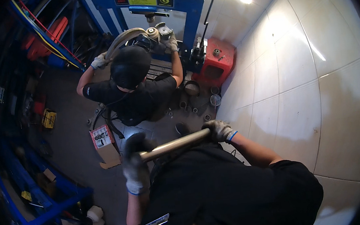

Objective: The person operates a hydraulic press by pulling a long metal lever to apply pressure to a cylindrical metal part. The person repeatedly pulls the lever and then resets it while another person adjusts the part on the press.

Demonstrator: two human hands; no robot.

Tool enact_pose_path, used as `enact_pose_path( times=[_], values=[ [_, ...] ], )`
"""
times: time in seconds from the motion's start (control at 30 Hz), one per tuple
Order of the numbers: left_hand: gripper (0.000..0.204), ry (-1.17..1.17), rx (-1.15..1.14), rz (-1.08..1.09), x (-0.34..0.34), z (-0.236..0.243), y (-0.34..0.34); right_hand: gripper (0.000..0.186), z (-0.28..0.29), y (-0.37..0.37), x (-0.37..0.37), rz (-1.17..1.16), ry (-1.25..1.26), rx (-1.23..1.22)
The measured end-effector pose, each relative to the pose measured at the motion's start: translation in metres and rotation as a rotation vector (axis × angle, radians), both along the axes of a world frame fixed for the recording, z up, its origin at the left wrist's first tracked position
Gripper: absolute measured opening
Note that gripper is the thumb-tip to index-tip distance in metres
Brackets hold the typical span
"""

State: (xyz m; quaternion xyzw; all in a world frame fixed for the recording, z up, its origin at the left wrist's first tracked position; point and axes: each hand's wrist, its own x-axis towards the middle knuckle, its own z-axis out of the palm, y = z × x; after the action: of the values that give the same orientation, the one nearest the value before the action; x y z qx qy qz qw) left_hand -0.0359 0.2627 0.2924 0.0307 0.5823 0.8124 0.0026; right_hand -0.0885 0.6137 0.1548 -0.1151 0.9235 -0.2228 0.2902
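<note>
Across the front of my body lies a hammer with a pale, long handle [174,144] and a dark, bulky head [136,143] at its left end. My right hand [219,131], in a light knitted glove with a blue cuff edge, is closed around the handle's right end. My left hand [136,175], gloved too and blurred, grips the hammer just by its head. Ahead, a co-worker in a black cap [130,67] crouches at a blue shop press [194,11]. The co-worker's gloved hands hold a curved metal arm [127,37] with round ends under the press ram [150,18].
A red metal box [219,63] stands right of the press, with several metal rings [192,88] on the floor nearby. An opened carton of parts [103,139] lies left of centre. Blue racks [47,216] line the left; a tiled wall [289,80] closes the right.
</note>
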Motion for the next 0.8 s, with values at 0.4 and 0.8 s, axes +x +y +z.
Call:
enact_pose_path(
  times=[0.4,0.8],
  values=[
    [0.067,-0.284,-0.273,-0.422,-0.014,0.03,0.036,0.032,-0.03,0.028,-0.009,-0.753,0.241,-0.613],
    [0.05,-0.348,-0.522,-0.403,-0.007,0.011,0.021,0.036,-0.073,0.052,-0.064,-1.138,-0.271,-0.269]
  ],
)
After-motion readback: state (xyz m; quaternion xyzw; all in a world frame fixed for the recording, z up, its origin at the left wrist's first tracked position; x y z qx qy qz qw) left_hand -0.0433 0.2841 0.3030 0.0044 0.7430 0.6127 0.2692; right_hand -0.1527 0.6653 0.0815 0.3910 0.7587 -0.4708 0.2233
